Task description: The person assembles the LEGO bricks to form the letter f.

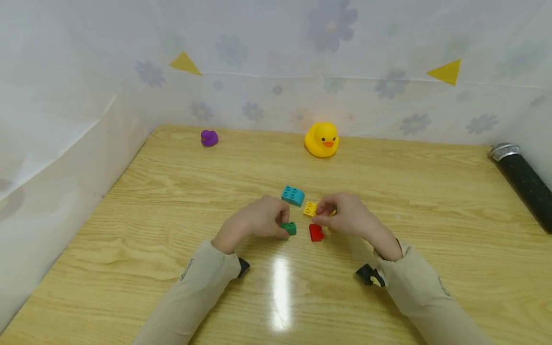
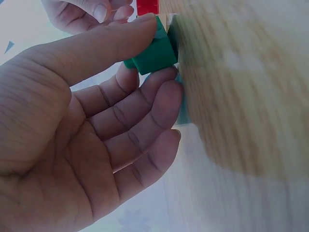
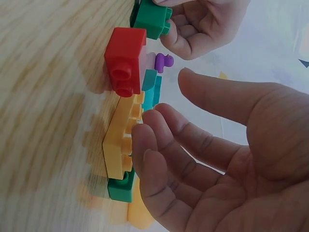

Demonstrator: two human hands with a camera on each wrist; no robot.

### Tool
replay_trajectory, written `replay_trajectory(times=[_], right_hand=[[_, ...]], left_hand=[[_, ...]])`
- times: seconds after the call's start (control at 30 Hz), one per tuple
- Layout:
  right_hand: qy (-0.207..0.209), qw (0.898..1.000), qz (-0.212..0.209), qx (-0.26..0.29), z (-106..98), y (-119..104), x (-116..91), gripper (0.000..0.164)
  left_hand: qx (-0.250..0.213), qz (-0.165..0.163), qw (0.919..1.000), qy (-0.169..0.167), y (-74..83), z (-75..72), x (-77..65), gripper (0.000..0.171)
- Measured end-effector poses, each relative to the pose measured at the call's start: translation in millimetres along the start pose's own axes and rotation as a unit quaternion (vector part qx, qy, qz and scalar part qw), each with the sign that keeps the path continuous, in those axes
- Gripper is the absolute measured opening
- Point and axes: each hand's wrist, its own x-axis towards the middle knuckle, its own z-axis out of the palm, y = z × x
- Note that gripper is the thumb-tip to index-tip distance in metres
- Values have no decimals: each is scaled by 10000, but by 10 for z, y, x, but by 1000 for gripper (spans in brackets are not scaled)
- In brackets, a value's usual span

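Green brick: pinched near the middle of the table (image 1: 194,191), studs up (image 1: 291,229); whether its base touches the wood, I cannot tell.
Left hand: thumb and fingers closed about the green brick (image 1: 264,218).
Right hand: fingers curved loosely beside the yellow brick's studs, thumb well apart from them, so no grip shows (image 1: 350,215); contact with the studs is unclear.
Yellow brick: flat, studs up, partly under the right hand, between the blue and red bricks (image 1: 309,209).
Red brick: on its side nearer the near edge, studs toward the right edge (image 1: 315,233).
Blue brick: nearer the far edge than the others, studs up (image 1: 293,196).
Second green brick: just past the yellow brick's end, seen from the right wrist (image 3: 120,188).
Brick handling: probably hard plastic, light, stiff, hardly fragile; smooth faces might slip slightly.
Best hold: opposite flat side walls, below the studs, with thumb and forefinger.
Ducks: yellow duck near the far edge (image 1: 321,140); purple duck toward the far left corner (image 1: 209,138).
Microphone: by the right edge (image 1: 523,182).
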Motion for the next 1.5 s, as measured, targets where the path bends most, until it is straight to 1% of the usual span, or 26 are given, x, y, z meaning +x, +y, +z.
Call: replay_trajectory(times=[0.17,0.33,0.47,0.57,0.77,1.0,1.13,1.4,1.5], right_hand=[[-42,10000,5,-60,10,8,3,15],[-46,10000,61,-62,13,11,-2,16],[-96,9999,53,-80,1,3,-4,17],[-187,9997,51,-142,-10,-9,-9,18],[-481,9985,257,-85,-20,-28,-19,18],[-691,9974,166,87,27,-22,-7,15],[-743,9970,129,174,47,-25,-6,17],[-776,9969,129,84,58,-57,-25,23],[-863,9963,27,29,53,-60,-26,25]], left_hand=[[31,35,10000,-1,-11,9,2,25],[-121,-12,9999,-52,-27,-4,1,28],[-219,9,9998,8,-36,-46,-29,26],[-219,105,9997,66,-41,-70,-44,20],[-206,292,9993,55,-35,-73,-41,17],[-88,277,9995,90,-40,-68,-42,18],[-58,268,9996,48,-53,-60,-37,16],[-49,215,9998,-11,-58,-51,-24,17],[-46,212,9998,-45,-61,-52,-16,17]])
